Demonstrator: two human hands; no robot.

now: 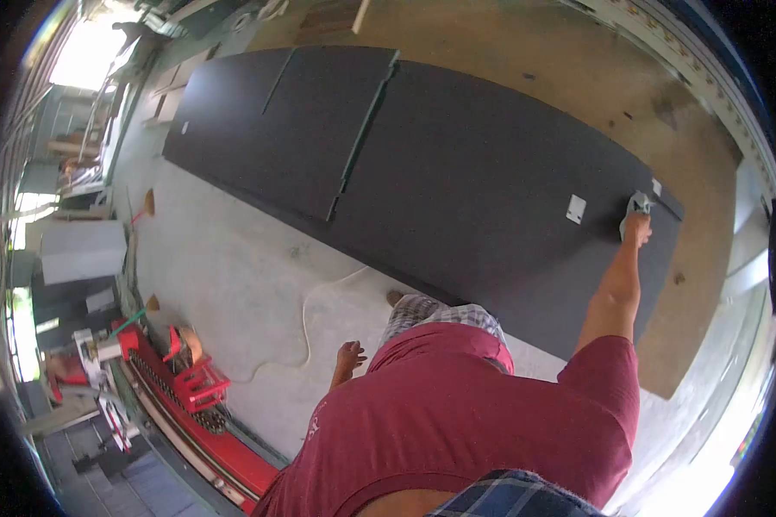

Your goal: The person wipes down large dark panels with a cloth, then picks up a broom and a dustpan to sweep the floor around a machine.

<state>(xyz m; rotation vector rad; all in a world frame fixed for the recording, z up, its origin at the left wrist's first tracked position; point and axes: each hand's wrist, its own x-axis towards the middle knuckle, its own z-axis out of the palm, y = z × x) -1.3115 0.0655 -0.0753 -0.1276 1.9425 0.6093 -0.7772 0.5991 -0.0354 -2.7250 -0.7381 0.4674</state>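
Note:
A long dark grey panel (483, 146) lies flat in front of me. My right hand (638, 229) reaches out to its far right end, closed around a whitish-grey object (637, 203) whose kind I cannot make out. This object rests on or just above the panel. Left of it lies a white rectangular piece (576, 208) with small dark marks, and a second white piece (657, 187) sits close to the panel's edge. At my left side, my left hand (350, 355) hangs over the floor with loosely bent fingers, apart and holding nothing.
Beneath the panel, a brown board (664, 345) sticks out. A dark green strip (362, 138) crosses the panel. On the floor, a pale hose or cable (306, 323) curves toward a red stool (202, 384) beside a red machine (190, 431). A white box (84, 251) stands at far left.

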